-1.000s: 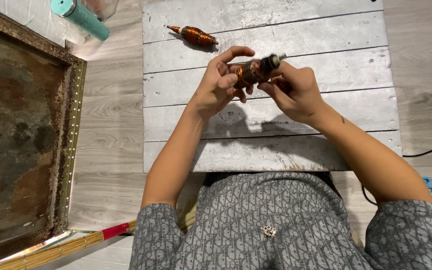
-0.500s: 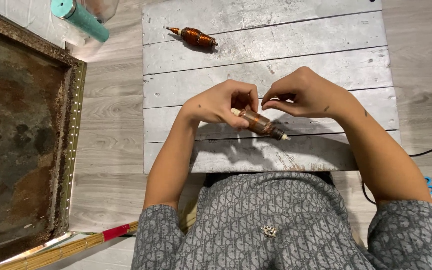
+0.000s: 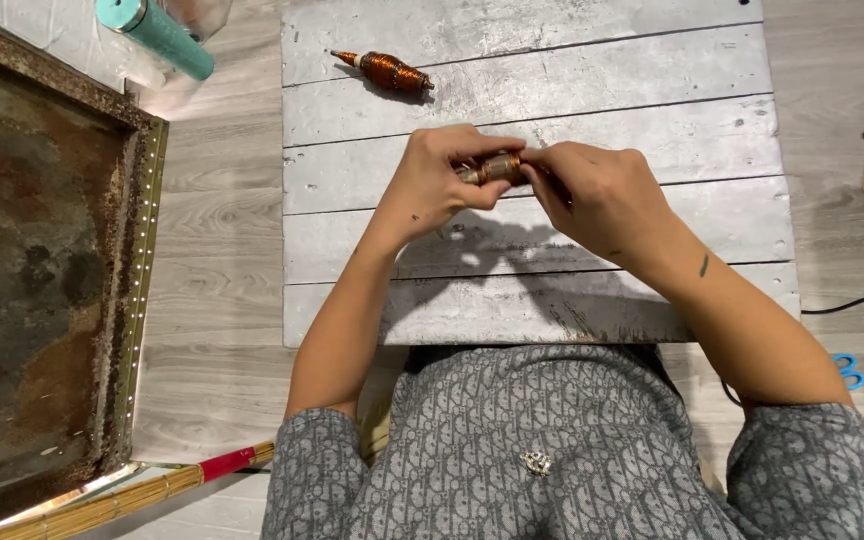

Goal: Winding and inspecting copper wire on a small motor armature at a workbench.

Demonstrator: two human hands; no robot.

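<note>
Copper-wound spool (image 3: 497, 168) at frame centre, pinched between left hand (image 3: 440, 182) and right hand (image 3: 592, 195), second spool (image 3: 384, 70) upper left on grey plank board (image 3: 652, 90).

Single view only, head-worn cam. Looks nearly straight down from above the wearer's chest; wearer's patterned grey top (image 3: 572, 450) fills bottom edge, forearms run up into centre frame. Faces fwd/down onto a grey plank tabletop (image 3: 652, 80), which extends past top edge. Close range: hands sit mid-frame, approx arm's reach. Left margin takes in a rusty framed panel (image 3: 42, 290) on wood-look floor (image 3: 212, 240); right margin shows more floor. No 2nd view, so no overlap.
</note>
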